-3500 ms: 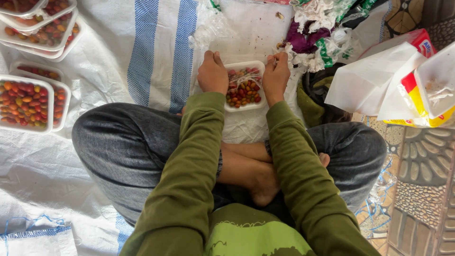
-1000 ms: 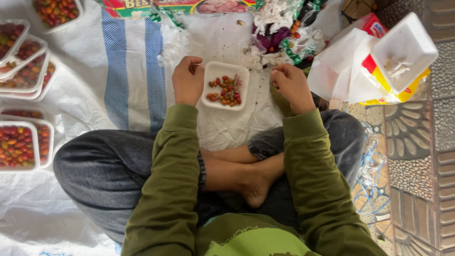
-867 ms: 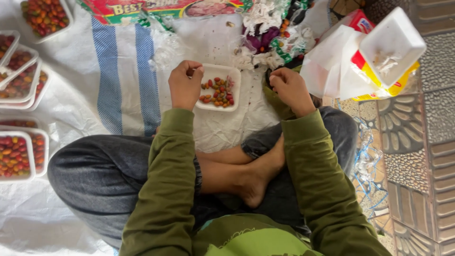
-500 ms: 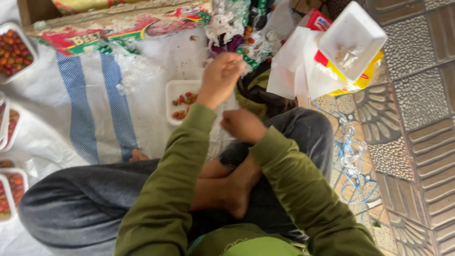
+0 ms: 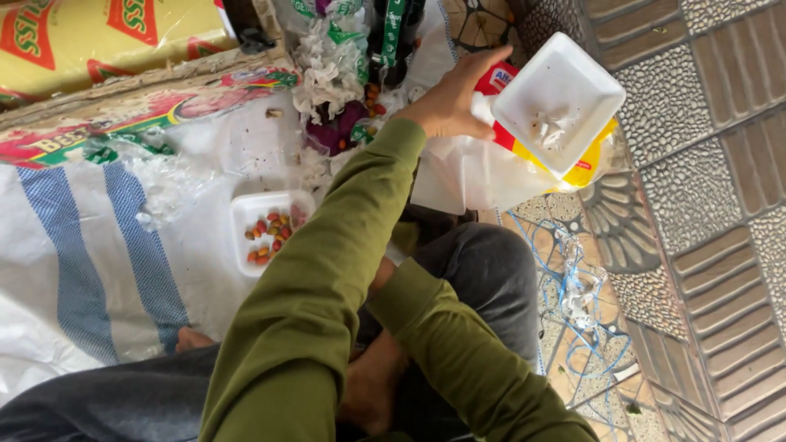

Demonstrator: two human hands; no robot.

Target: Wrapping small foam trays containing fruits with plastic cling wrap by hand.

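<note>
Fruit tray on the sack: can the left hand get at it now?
Probably yes, after pulling back: the left hand grips the empty white tray, but the fruit tray lies uncovered beside that forearm.

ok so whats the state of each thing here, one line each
left hand: reached out, fingers on the rim of the empty tray
right hand: hidden
empty tray: tilted, bare but for a few crumbs, over the plastic bag
plastic bag: crumpled, lying on the floor
fruit tray: flat on the sack, partly filled with red and orange fruit
sack: spread flat under the person
</note>
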